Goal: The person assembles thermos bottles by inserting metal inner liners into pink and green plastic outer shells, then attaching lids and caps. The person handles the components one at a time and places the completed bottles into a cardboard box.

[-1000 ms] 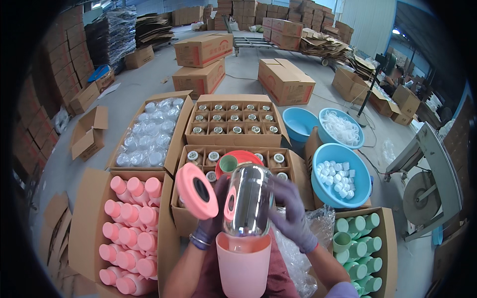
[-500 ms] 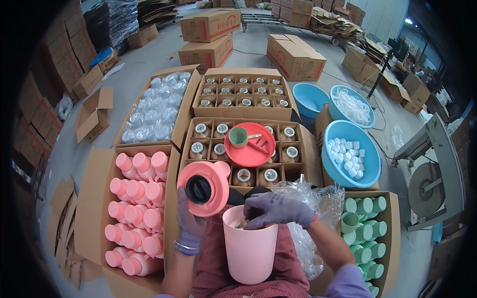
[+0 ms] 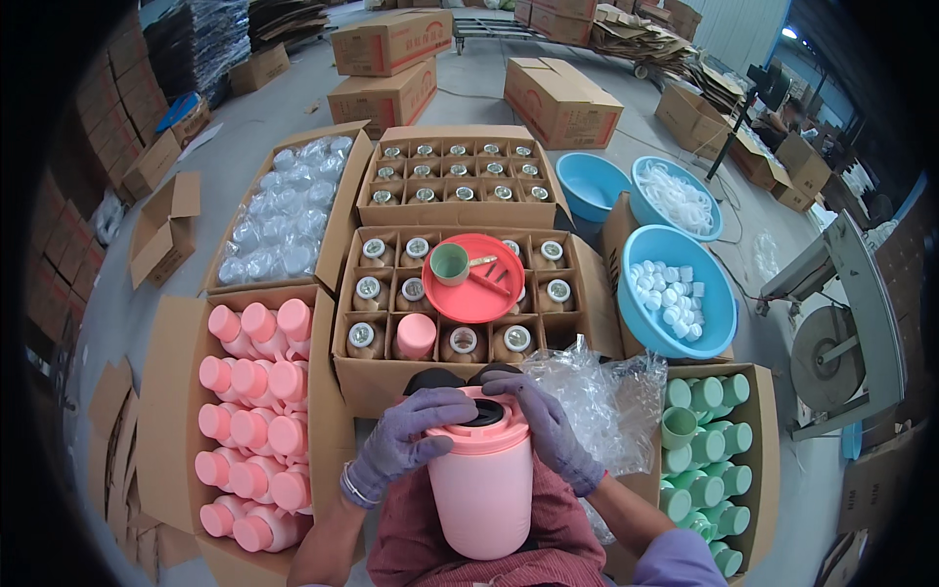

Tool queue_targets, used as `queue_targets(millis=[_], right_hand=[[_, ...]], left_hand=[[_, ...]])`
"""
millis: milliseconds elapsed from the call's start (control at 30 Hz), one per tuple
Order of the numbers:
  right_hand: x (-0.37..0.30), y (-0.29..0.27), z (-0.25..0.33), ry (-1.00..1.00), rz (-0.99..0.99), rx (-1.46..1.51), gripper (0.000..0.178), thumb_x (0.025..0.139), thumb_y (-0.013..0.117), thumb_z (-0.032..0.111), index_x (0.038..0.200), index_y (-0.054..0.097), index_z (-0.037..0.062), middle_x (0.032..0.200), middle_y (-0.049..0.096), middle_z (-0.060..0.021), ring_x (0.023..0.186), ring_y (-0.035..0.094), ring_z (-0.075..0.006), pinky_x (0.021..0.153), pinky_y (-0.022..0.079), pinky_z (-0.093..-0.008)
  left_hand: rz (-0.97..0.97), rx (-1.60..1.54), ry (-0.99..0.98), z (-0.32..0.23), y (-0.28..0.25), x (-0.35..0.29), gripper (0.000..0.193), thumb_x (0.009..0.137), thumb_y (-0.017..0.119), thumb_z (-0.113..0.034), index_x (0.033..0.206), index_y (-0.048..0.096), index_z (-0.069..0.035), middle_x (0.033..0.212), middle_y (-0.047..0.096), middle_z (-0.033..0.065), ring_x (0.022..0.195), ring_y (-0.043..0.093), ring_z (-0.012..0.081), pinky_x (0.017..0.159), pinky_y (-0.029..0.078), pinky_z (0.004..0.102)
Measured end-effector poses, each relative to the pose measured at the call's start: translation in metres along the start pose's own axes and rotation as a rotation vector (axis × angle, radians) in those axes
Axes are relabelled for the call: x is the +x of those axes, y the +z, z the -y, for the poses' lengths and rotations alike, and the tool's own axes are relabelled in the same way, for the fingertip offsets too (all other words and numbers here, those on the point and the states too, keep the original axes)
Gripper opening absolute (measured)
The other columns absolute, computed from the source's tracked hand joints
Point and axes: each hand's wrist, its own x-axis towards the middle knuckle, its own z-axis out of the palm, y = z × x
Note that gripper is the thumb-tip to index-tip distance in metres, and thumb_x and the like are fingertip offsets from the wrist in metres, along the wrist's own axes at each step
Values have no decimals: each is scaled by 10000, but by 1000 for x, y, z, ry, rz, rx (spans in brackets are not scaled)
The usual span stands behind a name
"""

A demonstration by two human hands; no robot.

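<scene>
A pink jug body (image 3: 479, 504) stands upright between my thighs. On its mouth sits a pink collar-like lid (image 3: 469, 438) with a black round stopper (image 3: 486, 415) in its centre. My left hand (image 3: 406, 440) grips the lid from the left, fingers curled over its top. From the other side my right hand (image 3: 548, 426) holds the lid's far right edge. Both hands wear grey-purple gloves. Just beyond, a pink cup (image 3: 417, 335) stands in a cell of the divided carton (image 3: 391, 377), among silver-lined bottles.
A red tray (image 3: 474, 305) with a green cup (image 3: 450, 264) rests on the carton. Pink jugs (image 3: 254, 423) fill the left box, green ones (image 3: 708, 450) the right. Crumpled plastic (image 3: 606, 401) lies by my right wrist. Blue basins (image 3: 724, 328) stand at right, one with white caps (image 3: 670, 293).
My left hand has brought the pink lid down and right onto the jug's mouth. My right hand has come out of the jug and now holds the lid too.
</scene>
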Motion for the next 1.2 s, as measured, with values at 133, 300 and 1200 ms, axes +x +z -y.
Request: queue_targets(millis=[133,300,1200], right_hand=[[9,-5,-19,69,198,407,374,1037,331,182,1178,606,-28,1296,575,-156,1244,522,-254,1097,375,-367],[0,-4,-11,-49,175,70,345,986,439,202,1189,622,-9,1278,587,-160,1234,536,-290,1096,380,-389],[-75,-95,35,527,-160,416,602,1008,431,499,1365,485,18,1264,576,-125,1137,582,-193,1005,453,-344]], left_hand=[[-97,382,40,-36,21,-9,405,947,601,-330,1154,648,15,1209,633,177,1177,592,346,1006,457,414],[-184,222,-16,-25,25,-20,331,976,533,-226,1181,613,22,1190,637,184,1177,586,358,1020,442,419],[-169,458,110,-63,91,-18,350,740,628,-86,1076,708,-25,1148,697,126,1113,644,319,1054,421,459]])
